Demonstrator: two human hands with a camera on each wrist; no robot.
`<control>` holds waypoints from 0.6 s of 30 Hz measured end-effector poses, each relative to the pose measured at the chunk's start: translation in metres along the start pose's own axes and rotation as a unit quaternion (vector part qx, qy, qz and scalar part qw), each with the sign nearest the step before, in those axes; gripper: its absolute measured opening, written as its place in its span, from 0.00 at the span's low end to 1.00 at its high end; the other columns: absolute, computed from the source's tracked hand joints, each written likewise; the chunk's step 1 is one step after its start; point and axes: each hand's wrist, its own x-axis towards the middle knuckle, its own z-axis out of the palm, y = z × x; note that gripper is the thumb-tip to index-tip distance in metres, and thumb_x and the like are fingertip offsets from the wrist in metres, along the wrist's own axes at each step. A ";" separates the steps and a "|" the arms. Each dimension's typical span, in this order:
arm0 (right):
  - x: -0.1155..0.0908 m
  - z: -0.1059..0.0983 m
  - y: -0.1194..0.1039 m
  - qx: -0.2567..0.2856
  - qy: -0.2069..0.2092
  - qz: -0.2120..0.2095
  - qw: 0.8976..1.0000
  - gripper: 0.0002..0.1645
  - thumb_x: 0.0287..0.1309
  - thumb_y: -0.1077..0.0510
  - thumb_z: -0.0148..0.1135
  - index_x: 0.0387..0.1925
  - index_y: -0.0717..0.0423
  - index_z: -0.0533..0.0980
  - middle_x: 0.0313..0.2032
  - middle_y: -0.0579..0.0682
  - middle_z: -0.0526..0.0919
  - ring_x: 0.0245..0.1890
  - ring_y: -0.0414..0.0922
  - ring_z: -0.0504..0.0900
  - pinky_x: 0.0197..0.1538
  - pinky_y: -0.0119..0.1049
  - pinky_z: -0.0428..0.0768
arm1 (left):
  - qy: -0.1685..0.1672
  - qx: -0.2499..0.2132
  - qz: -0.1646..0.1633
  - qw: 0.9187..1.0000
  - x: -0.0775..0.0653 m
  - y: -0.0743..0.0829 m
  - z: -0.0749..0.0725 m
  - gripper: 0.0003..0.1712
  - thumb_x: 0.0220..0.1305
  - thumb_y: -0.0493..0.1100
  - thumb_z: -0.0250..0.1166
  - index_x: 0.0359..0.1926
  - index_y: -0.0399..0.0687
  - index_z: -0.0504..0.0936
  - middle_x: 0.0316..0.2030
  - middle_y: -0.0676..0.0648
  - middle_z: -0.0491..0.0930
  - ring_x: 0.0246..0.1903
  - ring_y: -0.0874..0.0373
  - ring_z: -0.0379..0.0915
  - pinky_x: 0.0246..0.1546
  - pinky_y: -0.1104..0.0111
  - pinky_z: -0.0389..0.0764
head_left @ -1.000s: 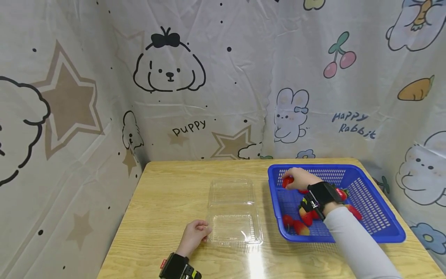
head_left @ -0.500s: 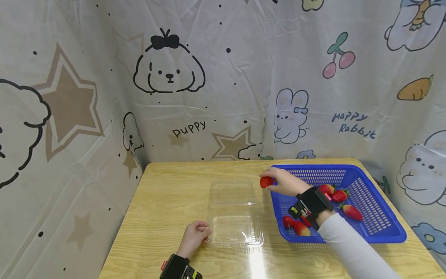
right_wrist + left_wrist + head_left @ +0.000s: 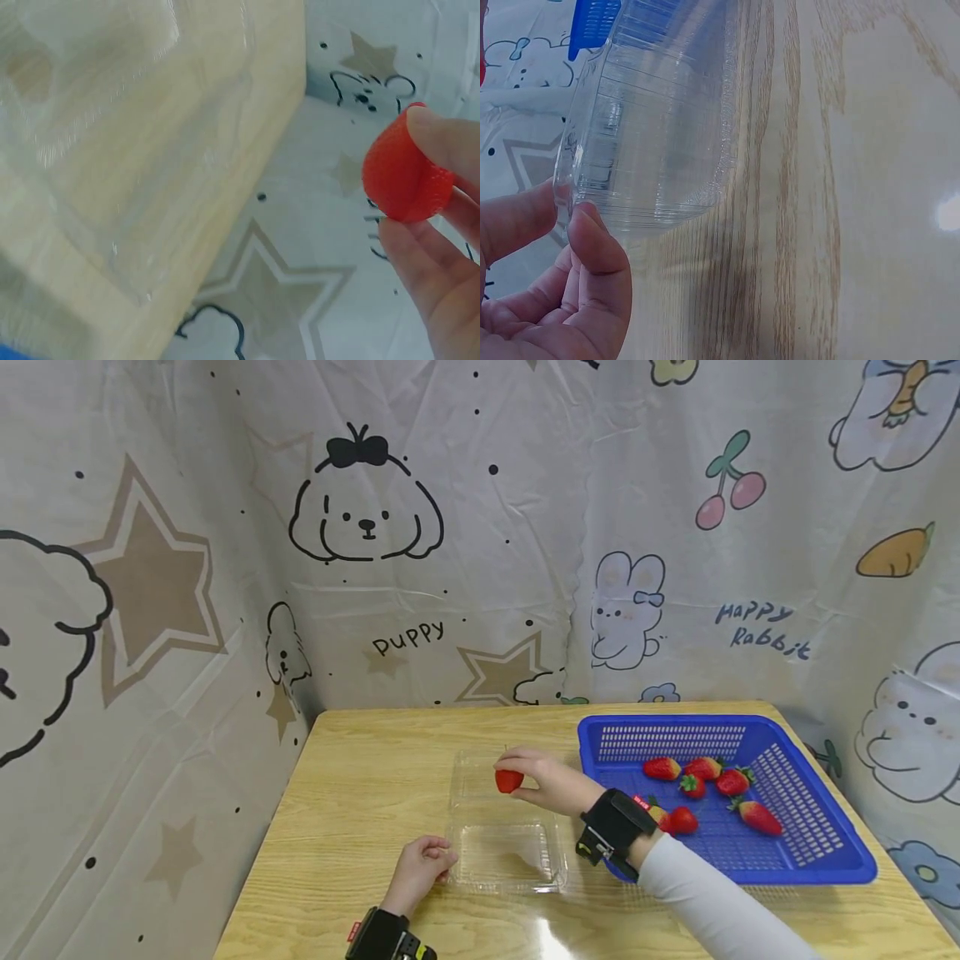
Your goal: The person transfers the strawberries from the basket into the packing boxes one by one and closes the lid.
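A red strawberry (image 3: 508,780) is pinched between the thumb and fingers of my right hand (image 3: 553,783), held above the clear plastic clamshell box (image 3: 504,852). The right wrist view shows the same strawberry (image 3: 405,174) gripped at its sides. The box lies opened flat on the table, its lid half (image 3: 480,767) on the far side. My left hand (image 3: 420,868) pinches the box's near left rim between thumb and finger; the left wrist view shows this pinch on the rim (image 3: 564,191) closely.
To the right stands a blue plastic basket (image 3: 862,860) with several strawberries (image 3: 757,818) in it; the right forearm hides part of its near left corner. The wooden table (image 3: 337,785) reaches to a cloth backdrop printed with cartoons (image 3: 480,527).
My right hand has carried the strawberry leftward out of the blue basket to above the clear box. My left hand has kept its place on the rim.
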 end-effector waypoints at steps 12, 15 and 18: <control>0.019 0.055 -0.005 -0.009 -0.035 -0.017 0.999 0.22 0.48 0.64 0.67 0.48 0.62 0.75 0.46 0.55 0.76 0.47 0.47 0.76 0.51 0.33 0.74 | 0.001 0.006 -0.006 1.000 0.001 0.001 0.001 0.16 0.54 0.30 0.62 0.42 0.22 0.71 0.20 0.50 0.71 0.17 0.64 0.69 0.20 0.71 0.74; 0.020 0.067 -0.005 -0.012 -0.050 -0.019 0.998 0.22 0.48 0.65 0.67 0.48 0.62 0.75 0.46 0.55 0.77 0.47 0.47 0.76 0.51 0.32 0.74 | -0.002 0.004 -0.006 1.000 0.000 0.000 0.000 0.17 0.55 0.30 0.62 0.42 0.21 0.71 0.21 0.50 0.71 0.17 0.63 0.69 0.20 0.72 0.74; 0.020 0.077 -0.005 -0.016 -0.069 -0.009 0.997 0.22 0.47 0.64 0.67 0.47 0.63 0.75 0.46 0.54 0.76 0.47 0.47 0.76 0.51 0.32 0.73 | -0.003 0.002 -0.006 1.000 0.001 -0.001 -0.001 0.17 0.55 0.30 0.62 0.42 0.21 0.70 0.21 0.50 0.71 0.18 0.63 0.69 0.20 0.72 0.74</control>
